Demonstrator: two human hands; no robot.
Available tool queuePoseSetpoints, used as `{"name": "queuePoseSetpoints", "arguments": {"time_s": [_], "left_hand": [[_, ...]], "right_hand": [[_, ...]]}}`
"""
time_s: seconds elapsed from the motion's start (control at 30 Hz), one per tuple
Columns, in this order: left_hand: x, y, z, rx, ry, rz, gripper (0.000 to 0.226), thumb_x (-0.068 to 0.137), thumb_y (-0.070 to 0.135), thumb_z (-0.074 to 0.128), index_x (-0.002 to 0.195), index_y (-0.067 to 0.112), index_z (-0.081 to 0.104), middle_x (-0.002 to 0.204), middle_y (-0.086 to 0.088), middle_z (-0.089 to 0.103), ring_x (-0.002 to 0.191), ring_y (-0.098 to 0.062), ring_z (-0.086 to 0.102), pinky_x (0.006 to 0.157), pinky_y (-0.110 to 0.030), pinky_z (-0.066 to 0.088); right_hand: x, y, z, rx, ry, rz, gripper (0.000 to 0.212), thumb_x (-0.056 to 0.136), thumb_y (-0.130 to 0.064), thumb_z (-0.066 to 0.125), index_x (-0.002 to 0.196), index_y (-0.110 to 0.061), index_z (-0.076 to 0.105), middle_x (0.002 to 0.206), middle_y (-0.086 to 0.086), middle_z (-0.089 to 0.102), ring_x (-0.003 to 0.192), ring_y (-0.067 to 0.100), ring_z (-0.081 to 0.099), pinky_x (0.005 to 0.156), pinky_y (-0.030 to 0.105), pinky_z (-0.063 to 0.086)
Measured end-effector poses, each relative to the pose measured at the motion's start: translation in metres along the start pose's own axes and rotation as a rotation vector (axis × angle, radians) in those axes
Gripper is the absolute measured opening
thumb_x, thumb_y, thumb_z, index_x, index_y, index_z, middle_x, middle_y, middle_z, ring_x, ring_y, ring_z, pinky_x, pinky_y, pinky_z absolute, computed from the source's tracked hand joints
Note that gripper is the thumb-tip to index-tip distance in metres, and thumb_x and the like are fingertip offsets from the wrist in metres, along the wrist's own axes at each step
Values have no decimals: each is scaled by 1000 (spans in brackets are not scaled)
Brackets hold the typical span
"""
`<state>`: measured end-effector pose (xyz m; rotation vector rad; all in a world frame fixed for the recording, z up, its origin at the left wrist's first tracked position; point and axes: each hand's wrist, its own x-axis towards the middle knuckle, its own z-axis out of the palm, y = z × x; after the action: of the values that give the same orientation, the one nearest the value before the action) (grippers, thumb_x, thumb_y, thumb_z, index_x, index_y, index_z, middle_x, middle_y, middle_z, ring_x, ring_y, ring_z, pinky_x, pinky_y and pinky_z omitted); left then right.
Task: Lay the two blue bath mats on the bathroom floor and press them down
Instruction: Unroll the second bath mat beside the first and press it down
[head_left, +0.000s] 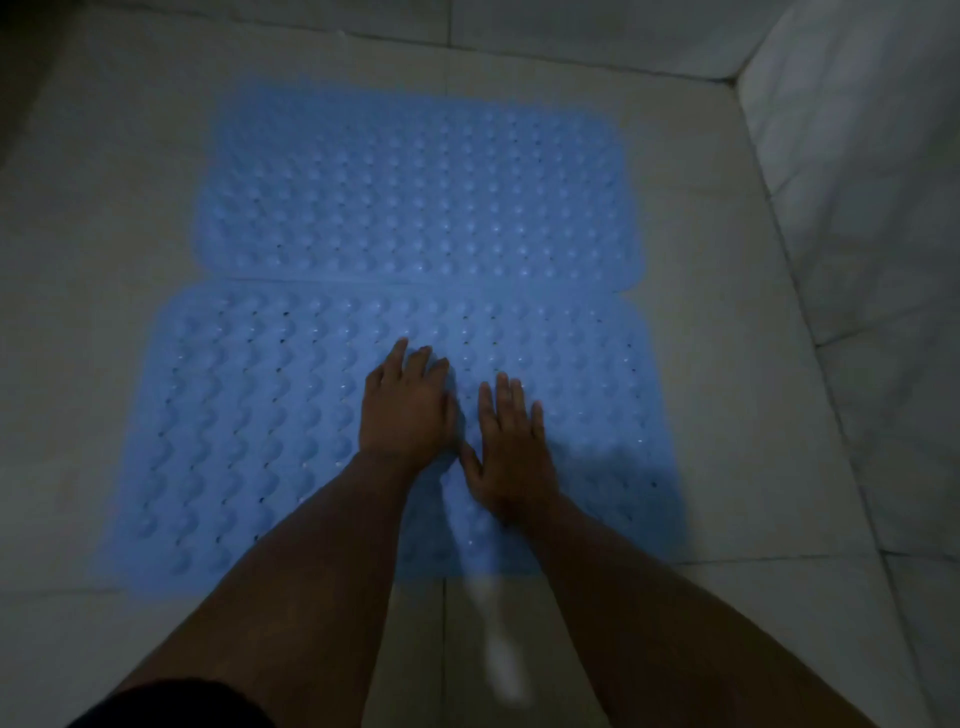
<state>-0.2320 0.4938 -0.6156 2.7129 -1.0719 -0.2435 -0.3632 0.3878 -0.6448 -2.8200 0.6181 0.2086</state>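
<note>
Two blue bath mats with raised bumps and small holes lie flat on the pale tiled floor, long edges touching. The far mat (415, 192) is further from me; the near mat (244, 426) lies just in front of it. Both my hands press palm-down on the middle of the near mat, side by side. My left hand (405, 410) has its fingers straight, pointing away from me. My right hand (511, 447) lies flat with fingers spread, its thumb near the left wrist.
Pale floor tiles (727, 364) surround the mats on all sides. A tiled wall (872, 208) rises along the right and meets the back wall (571, 31) in the far right corner. The light is dim.
</note>
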Motion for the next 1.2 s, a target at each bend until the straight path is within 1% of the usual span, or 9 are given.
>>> {"name": "queuePoseSetpoints", "arguments": {"time_s": [0.07, 0.47, 0.6, 0.7, 0.73, 0.8, 0.9, 1.0, 1.2], "left_hand": [[-5, -8, 5, 9, 23, 26, 56, 87, 41, 42, 132, 15, 64, 143, -10, 58, 144, -37, 41, 103, -49, 43], [7, -34, 21, -33, 107, 49, 49, 93, 37, 46, 131, 13, 64, 145, -12, 57, 146, -36, 40, 101, -49, 45], [0, -41, 13, -43, 78, 25, 52, 94, 41, 42, 134, 14, 62, 148, -12, 55, 148, -36, 37, 103, -53, 44], [-6, -41, 7, -45, 61, 27, 54, 95, 42, 40, 136, 14, 61, 149, -13, 53, 149, -36, 35, 105, -54, 46], [-7, -40, 5, -41, 59, 28, 54, 95, 41, 41, 136, 14, 62, 149, -13, 54, 149, -36, 36, 105, -54, 46], [-11, -34, 5, -31, 56, 37, 54, 93, 40, 41, 134, 13, 64, 146, -12, 57, 147, -36, 39, 103, -51, 46], [-14, -22, 12, -65, 53, 82, 53, 92, 39, 42, 134, 13, 64, 146, -13, 57, 145, -38, 41, 104, -51, 46], [-11, -4, 26, -102, 11, 157, 56, 94, 40, 42, 141, 15, 58, 152, -13, 51, 148, -39, 36, 107, -55, 43], [-19, 17, 59, 10, -31, 191, 71, 103, 59, 32, 161, 19, 27, 171, -10, 12, 158, -34, 4, 123, -61, 12]], "right_hand": [[-5, -8, 11, -54, 10, 4, 83, 95, -58, 32, 158, -5, 20, 167, 20, 8, 155, 36, 5, 123, 59, 10], [-4, -12, 22, -63, 60, 1, 94, 95, -69, 36, 159, -5, 13, 168, 16, 3, 156, 31, -1, 123, 59, 11], [0, -16, 15, -13, -84, 26, 101, 91, -77, 29, 160, -8, 3, 168, 13, -9, 156, 28, -11, 125, 55, 0], [8, -12, -6, 40, -221, 46, 94, 93, -75, 21, 161, -12, 4, 165, 7, -18, 156, 25, -10, 126, 51, 2], [15, -10, -18, 60, -260, 55, 88, 95, -72, 22, 161, -14, 12, 166, 5, -13, 156, 24, -3, 126, 47, 6], [33, -6, -50, 66, -294, 60, 69, 100, -64, 30, 151, -19, 39, 167, 5, 18, 152, 23, 24, 121, 40, 26], [63, 4, -87, 89, -152, 44, 47, 100, -54, 44, 129, -21, 62, 138, 5, 60, 129, 26, 54, 104, 35, 43], [87, 19, -100, 174, 12, 50, 39, 98, -49, 53, 123, -22, 67, 129, 2, 65, 125, 24, 55, 103, 35, 44], [105, 41, -88, 203, 170, -97, 31, 96, -42, 55, 111, -21, 72, 120, 1, 67, 122, 24, 55, 101, 41, 49]]}}
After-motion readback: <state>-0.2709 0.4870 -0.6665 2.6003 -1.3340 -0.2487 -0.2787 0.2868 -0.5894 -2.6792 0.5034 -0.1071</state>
